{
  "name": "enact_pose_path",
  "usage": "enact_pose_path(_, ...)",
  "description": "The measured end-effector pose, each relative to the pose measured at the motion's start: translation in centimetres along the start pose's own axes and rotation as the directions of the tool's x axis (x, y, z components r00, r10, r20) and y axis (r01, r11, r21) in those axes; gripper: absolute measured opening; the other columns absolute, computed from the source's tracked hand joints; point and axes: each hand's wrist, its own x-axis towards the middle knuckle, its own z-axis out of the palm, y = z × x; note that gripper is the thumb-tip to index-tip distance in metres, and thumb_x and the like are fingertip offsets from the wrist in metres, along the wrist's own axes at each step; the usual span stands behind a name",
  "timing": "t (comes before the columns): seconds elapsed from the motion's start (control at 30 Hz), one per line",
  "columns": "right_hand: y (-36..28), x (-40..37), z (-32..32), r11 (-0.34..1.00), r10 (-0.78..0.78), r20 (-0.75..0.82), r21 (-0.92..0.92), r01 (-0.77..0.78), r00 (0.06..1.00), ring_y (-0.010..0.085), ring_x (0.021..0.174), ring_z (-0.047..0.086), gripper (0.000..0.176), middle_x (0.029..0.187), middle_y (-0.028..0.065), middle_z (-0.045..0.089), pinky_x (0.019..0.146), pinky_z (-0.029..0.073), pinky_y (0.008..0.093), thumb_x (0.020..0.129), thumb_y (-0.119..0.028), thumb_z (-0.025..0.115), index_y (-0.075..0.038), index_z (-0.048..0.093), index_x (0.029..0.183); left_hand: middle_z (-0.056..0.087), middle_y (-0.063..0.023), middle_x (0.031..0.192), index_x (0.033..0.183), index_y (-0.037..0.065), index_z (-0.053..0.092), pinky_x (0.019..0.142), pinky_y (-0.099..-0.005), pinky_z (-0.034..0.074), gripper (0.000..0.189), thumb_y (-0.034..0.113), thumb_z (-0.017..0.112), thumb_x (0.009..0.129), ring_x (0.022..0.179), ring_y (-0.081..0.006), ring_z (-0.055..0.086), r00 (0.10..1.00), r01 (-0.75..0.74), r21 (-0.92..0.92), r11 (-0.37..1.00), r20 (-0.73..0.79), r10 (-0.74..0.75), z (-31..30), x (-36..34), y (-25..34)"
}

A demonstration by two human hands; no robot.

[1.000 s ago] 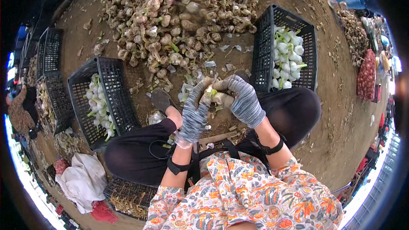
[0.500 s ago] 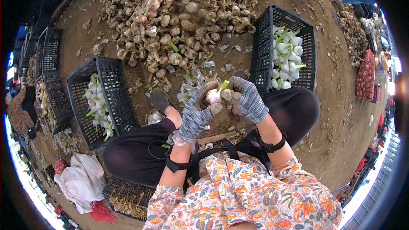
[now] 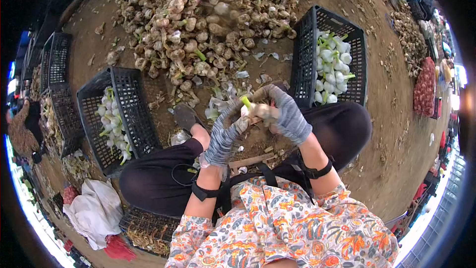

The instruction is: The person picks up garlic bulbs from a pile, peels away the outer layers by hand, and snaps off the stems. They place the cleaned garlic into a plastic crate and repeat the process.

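Note:
Between my two gloved hands is a garlic bulb (image 3: pixel 244 110) with a short green stem pointing up and left. My left hand (image 3: pixel 223 136), in a grey knitted glove with soiled fingers, is closed around the bulb and hides much of it. The fingers of my right hand (image 3: pixel 287 114) are bent and pressed against the bulb's right side; they are partly blurred. Whether loose skin is pinched there cannot be made out. Papery garlic skins (image 3: pixel 218 104) lie on the ground just beyond my hands.
A big heap of unpeeled garlic (image 3: pixel 198 30) lies ahead. Black crates with white garlic bulbs stand at left (image 3: pixel 134 109) and right (image 3: pixel 305 54). A white sack (image 3: pixel 94 208) is at lower left, a red mesh bag (image 3: pixel 425 87) at far right. Another person (image 3: pixel 25 129) sits far left.
The garlic bulb has turned and shifted slightly left, its stem now tipping left instead of right. My right fingers have moved across it and are blurred.

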Motion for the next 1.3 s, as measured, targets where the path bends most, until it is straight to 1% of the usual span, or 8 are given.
enact_pose_path(0.17,2.4,1.0,-0.7,0.991,0.077,0.095,0.105,-0.087,0.992,0.0079,0.075,0.056,0.026,0.086,0.0053,0.060,0.060,0.049,0.0214,0.082,-0.017,0.062,0.000,0.054,0.101,0.051,-0.0037,0.117,0.127,0.004,0.043,0.085,-0.0254,0.041,0.060,0.029,0.066,0.078,0.101,-0.0130,0.051,1.000,0.002,-0.010,1.000,0.024,-0.001,-0.7,-0.2,-0.5)
enact_pose_path(0.23,2.1,1.1,-0.7,0.959,-0.267,0.105,-0.067,0.275,0.958,0.0079,0.078,0.056,0.025,0.089,0.0053,0.060,0.061,0.049,0.0212,0.084,-0.015,0.060,0.000,0.054,0.103,0.051,-0.0043,0.118,0.127,0.004,0.042,0.087,-0.0262,0.040,0.059,0.029,0.065,0.078,0.103,-0.0140,0.050,0.999,0.016,0.042,0.999,0.028,-0.017,-0.5,-0.3,-0.2)
enact_pose_path(0.3,1.4,-0.1,-1.8,0.978,-0.051,0.176,0.209,0.013,0.983,0.0076,0.082,0.054,0.022,0.092,0.0047,0.059,0.069,0.048,0.0220,0.086,-0.015,0.057,-0.001,0.055,0.103,0.051,-0.0060,0.118,0.127,0.003,0.042,0.090,-0.0278,0.039,0.059,0.029,0.064,0.079,0.107,-0.0160,0.049,0.998,-0.049,-0.066,0.997,0.042,0.052,0.6,-0.4,0.5)
enact_pose_path(0.47,2.6,0.2,-1.8,0.963,-0.245,0.060,-0.103,0.250,0.968,0.0079,0.086,0.053,0.022,0.092,0.0055,0.059,0.077,0.045,0.0227,0.087,-0.016,0.053,0.000,0.055,0.103,0.051,-0.0078,0.119,0.125,0.002,0.043,0.094,-0.0291,0.037,0.053,0.025,0.062,0.081,0.109,-0.0167,0.049,0.994,-0.106,-0.023,0.994,-0.026,0.105,1.4,-0.3,0.9)
enact_pose_path(0.53,3.9,0.7,-1.5,0.849,-0.416,-0.030,-0.370,0.377,0.909,0.0087,0.084,0.053,0.022,0.092,0.0065,0.058,0.075,0.046,0.0232,0.085,-0.012,0.056,-0.001,0.054,0.103,0.051,-0.0083,0.119,0.124,0.002,0.045,0.094,-0.0298,0.037,0.046,0.019,0.060,0.083,0.109,-0.0162,0.048,0.951,-0.261,0.351,0.899,-0.069,0.303,1.5,-0.3,0.7)
enact_pose_path(0.63,1.7,0.4,-0.1,1.000,0.020,-0.065,0.004,-0.020,0.998,0.0088,0.084,0.053,0.023,0.093,0.0061,0.058,0.071,0.048,0.0227,0.082,-0.009,0.060,-0.002,0.053,0.103,0.051,-0.0087,0.119,0.122,0.001,0.046,0.094,-0.0299,0.038,0.041,0.014,0.058,0.085,0.108,-0.0159,0.048,0.956,-0.263,0.317,0.912,-0.043,0.290,1.2,0.1,0.2)
enact_pose_path(0.97,2.8,0.3,-1.3,0.997,-0.012,-0.002,0.076,0.012,1.000,0.0100,0.089,0.052,0.026,0.096,0.0047,0.058,0.080,0.044,0.0240,0.082,-0.010,0.059,0.000,0.054,0.105,0.052,-0.0097,0.116,0.122,0.001,0.045,0.092,-0.0288,0.040,0.042,0.011,0.058,0.084,0.105,-0.0169,0.051,0.949,-0.243,0.328,0.913,-0.114,0.294,1.4,-0.2,0.2)
enact_pose_path(1.3,3.8,0.8,0.0,0.918,-0.253,-0.144,-0.346,0.191,0.957,0.0165,0.082,0.058,0.029,0.088,0.0114,0.062,0.076,0.046,0.0282,0.073,-0.008,0.067,0.001,0.056,0.098,0.053,-0.0095,0.115,0.121,0.001,0.045,0.090,-0.0277,0.041,0.040,0.002,0.056,0.082,0.104,-0.0172,0.052,0.864,-0.397,0.444,0.803,-0.114,0.490,2.1,-0.4,-1.2)
